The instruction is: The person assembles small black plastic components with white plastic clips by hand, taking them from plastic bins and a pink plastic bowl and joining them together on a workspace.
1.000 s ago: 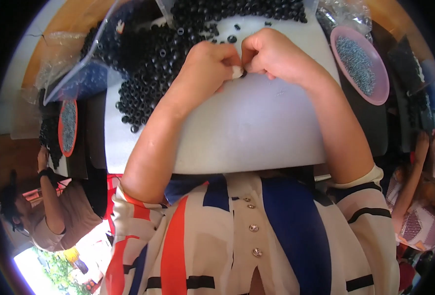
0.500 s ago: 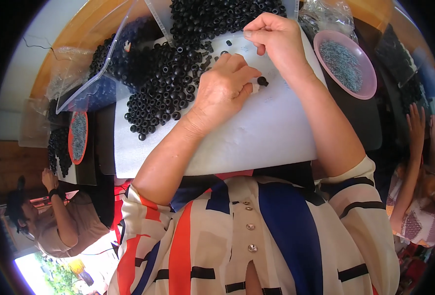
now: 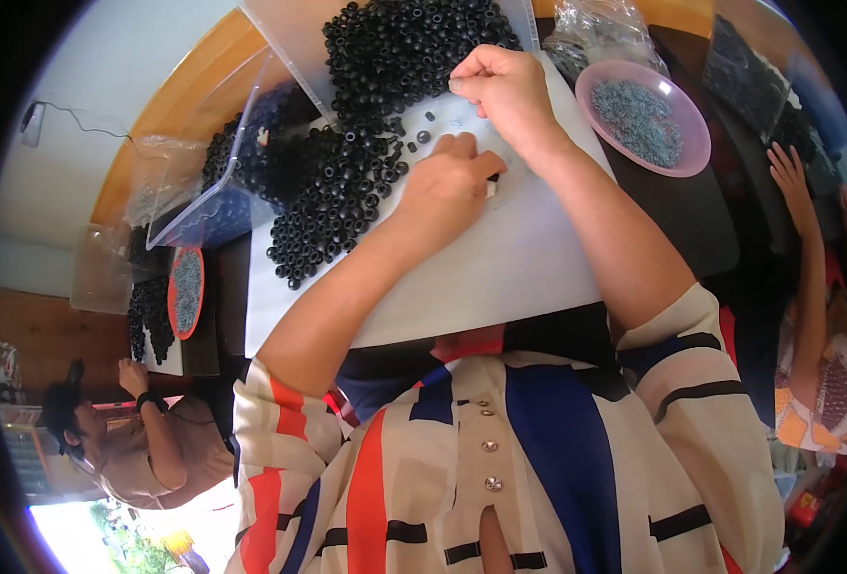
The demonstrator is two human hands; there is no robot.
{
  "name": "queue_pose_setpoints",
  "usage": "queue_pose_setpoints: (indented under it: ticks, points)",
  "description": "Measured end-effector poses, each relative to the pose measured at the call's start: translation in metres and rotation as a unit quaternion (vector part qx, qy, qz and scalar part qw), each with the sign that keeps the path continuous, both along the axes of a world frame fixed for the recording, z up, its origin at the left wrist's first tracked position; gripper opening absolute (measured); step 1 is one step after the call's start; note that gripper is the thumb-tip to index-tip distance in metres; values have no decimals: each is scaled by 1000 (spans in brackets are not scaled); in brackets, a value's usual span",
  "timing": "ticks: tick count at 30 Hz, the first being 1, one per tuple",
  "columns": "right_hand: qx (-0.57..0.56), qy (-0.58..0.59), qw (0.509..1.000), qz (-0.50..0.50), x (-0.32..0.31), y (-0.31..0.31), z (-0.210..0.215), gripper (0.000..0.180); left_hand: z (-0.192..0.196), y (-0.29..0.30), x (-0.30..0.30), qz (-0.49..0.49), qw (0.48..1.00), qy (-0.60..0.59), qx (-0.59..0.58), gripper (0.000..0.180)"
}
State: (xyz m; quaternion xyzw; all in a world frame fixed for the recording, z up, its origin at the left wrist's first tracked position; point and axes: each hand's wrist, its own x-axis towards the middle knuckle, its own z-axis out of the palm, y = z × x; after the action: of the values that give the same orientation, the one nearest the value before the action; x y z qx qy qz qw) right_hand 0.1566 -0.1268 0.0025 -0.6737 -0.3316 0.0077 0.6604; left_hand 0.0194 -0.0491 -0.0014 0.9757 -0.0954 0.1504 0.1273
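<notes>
The person's loose cream blouse with red, navy and black bands point(image 3: 572, 459) fills the lower middle of the frame. Above it, across the centre, lies a flat white rectangular sheet point(image 3: 423, 297). At the lower left sits a co-worker in a brown shirt point(image 3: 189, 445); at the right edge another co-worker in a patterned top point(image 3: 835, 397) has an arm raised.

At the top centre stands a clear plastic bin point(image 3: 285, 43) holding many glossy black ring-shaped pieces point(image 3: 414, 48). A second clear bin, bluish in its lower part point(image 3: 215, 215), leans into the upper left. Between these bins and the left forearm, a heap of the same black rings point(image 3: 323, 215) spreads over the sheet's left side.

At the upper right is a pink oval plastic bowl point(image 3: 699, 158) of small grey pieces, with a crinkled clear plastic bag point(image 3: 600, 33) just beyond it. A narrower orange-red oval bowl point(image 3: 174, 311) of similar grey pieces sits at the left.

The left hand point(image 3: 447, 189) is over the sheet near the centre, fingers bent, thumb and forefinger pinching a small black piece point(image 3: 494, 178); a bit of white shows at the thumb. The right hand point(image 3: 507, 94), higher up, has thumb and forefinger drawn close; whether they meet or hold anything cannot be told. A few loose black pieces point(image 3: 423, 137) lie between the hands and the heap.
</notes>
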Motion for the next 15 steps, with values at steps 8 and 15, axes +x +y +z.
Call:
queue_pose_setpoints:
  ticks: [8,15]
  points:
    - [42,4,999,-22,8,0,-9,9,17,28,4,6,996,-79,-42,20]
    - [41,14,999,3,2,-5,5,5,155,162,-50,286,926,-238,-62,20]
